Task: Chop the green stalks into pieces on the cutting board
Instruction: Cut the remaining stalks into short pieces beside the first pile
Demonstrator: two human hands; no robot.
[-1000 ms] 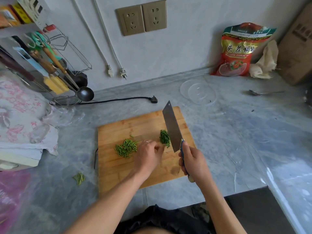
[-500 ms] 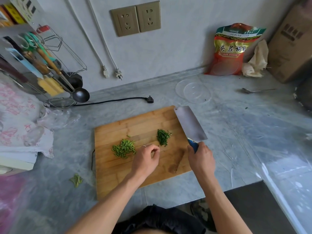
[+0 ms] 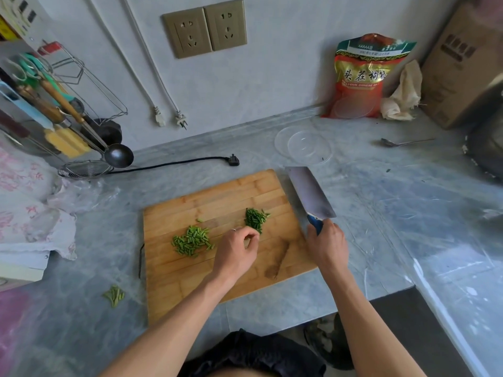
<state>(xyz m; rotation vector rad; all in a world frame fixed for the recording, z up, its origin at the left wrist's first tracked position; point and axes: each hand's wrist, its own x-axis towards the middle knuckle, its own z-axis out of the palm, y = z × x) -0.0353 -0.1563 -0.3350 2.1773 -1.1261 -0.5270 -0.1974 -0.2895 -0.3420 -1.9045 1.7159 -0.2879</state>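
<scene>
The left hand (image 3: 238, 247), fingers curled and seemingly empty, sits just beside the darker chopped pile (image 3: 255, 219), while the right hand (image 3: 326, 240) grips the cleaver (image 3: 310, 191) lying flat off the cutting board (image 3: 190, 278).

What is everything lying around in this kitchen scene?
cutting board: one, wooden, counter centre
chopped stalk piles: two, green, on the board
stalk scraps: one bunch, green, counter left of the board
cleaver: one, steel with blue handle, flat at the board's right edge
clear lid: one, transparent, behind the cleaver
snack bag: one, red, against the wall
spoon: one, metal, counter right
left hand: fingers curled by the right pile
right hand: grips the cleaver handle
</scene>
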